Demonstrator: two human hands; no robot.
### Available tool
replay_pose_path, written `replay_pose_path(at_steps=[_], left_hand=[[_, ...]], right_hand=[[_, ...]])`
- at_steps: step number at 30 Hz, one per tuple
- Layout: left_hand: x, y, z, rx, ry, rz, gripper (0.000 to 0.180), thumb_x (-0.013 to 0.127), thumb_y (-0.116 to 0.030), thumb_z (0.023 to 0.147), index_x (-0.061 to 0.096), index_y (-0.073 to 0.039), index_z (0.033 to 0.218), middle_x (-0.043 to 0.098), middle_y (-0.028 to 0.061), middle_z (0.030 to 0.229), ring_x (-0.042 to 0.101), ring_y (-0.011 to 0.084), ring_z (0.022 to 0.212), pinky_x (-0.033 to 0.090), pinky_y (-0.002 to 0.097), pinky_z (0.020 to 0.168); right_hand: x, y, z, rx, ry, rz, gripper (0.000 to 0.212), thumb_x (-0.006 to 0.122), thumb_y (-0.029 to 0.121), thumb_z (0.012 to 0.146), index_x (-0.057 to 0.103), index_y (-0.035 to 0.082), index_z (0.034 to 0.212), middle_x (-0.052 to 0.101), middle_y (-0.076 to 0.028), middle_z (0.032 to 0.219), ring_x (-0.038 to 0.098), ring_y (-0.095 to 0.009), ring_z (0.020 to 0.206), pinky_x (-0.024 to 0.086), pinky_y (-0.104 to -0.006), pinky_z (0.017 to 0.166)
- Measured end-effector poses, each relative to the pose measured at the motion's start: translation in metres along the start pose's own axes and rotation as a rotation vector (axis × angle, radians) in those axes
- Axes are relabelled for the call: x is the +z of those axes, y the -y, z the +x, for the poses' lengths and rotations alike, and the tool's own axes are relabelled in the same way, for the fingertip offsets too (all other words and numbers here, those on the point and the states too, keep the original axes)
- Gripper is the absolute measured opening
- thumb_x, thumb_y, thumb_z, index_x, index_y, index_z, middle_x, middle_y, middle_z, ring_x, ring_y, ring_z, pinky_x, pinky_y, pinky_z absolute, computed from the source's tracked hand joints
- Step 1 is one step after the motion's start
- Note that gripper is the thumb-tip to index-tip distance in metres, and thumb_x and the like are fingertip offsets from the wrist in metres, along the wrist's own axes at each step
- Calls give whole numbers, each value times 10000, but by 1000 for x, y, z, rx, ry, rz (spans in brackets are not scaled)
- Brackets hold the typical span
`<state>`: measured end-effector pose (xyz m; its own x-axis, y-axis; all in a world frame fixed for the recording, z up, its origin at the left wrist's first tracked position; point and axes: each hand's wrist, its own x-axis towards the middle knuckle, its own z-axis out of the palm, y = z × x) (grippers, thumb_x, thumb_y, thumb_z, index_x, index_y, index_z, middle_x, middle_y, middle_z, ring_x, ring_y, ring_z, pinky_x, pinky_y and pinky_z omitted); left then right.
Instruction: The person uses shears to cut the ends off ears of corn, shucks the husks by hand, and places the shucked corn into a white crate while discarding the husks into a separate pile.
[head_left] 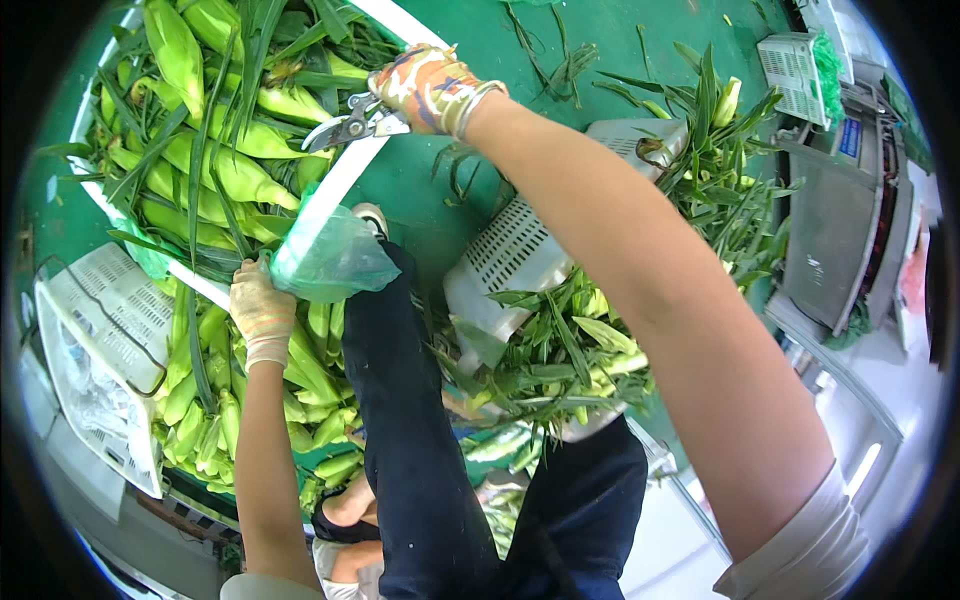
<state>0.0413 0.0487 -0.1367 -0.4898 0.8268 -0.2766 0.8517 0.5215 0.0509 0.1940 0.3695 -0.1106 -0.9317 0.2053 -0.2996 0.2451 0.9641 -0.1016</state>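
Observation:
A large white crate [351,170] full of green corn ears in their husks [225,165] stands at the upper left. My right hand [425,88], in a patterned work glove, is closed around pruning shears [352,126] over the crate's right rim. Their blades point left toward the corn. My left hand [263,312], in a pale striped glove, is closed over the crate's near corner, its fingertips partly hidden. Beside it, a thin green plastic bag [335,262] hangs over the rim.
A tilted white slotted basket [510,250] lies right of my legs, among cut leaves and husks [590,345]. More corn ears [320,360] are piled below the crate. Another white basket [105,330] stands at left. Grey metal equipment [835,220] is at far right. Another person's arm [350,503] shows below.

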Motion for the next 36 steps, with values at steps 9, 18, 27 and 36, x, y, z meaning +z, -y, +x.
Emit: replay_pose_path(at_steps=[9,18,27,36], left_hand=[[20,9,-26,65,-234,140,264,633,-84,676,621,2,926,638,193,879,618,345,844,505,394,769],[31,-15,-66,182,-64,226,292,717,-184,656,636,-105,926,617,124,918,617,282,870,506,359,729],[51,22,-46,216,-20,-75,281,696,-276,658,645,-79,852,623,125,859,612,331,845,496,420,713],[41,6,-50,203,-125,166,364,706,-281,646,585,-9,855,617,164,829,632,321,792,513,391,708]], right_hand=[[5,28,-51,45,-129,-31,221,653,110,721,650,93,941,697,-100,864,680,-274,841,525,-363,775],[51,36,-127,28,-144,65,194,631,144,681,614,70,860,655,-109,730,650,-291,710,506,-389,701],[-42,36,-196,250,-266,584,480,657,439,805,549,-13,925,630,-195,791,656,-339,725,527,-410,691],[-92,38,-361,630,-603,426,428,667,363,800,525,2,979,607,-198,714,624,-357,649,500,-433,610]])
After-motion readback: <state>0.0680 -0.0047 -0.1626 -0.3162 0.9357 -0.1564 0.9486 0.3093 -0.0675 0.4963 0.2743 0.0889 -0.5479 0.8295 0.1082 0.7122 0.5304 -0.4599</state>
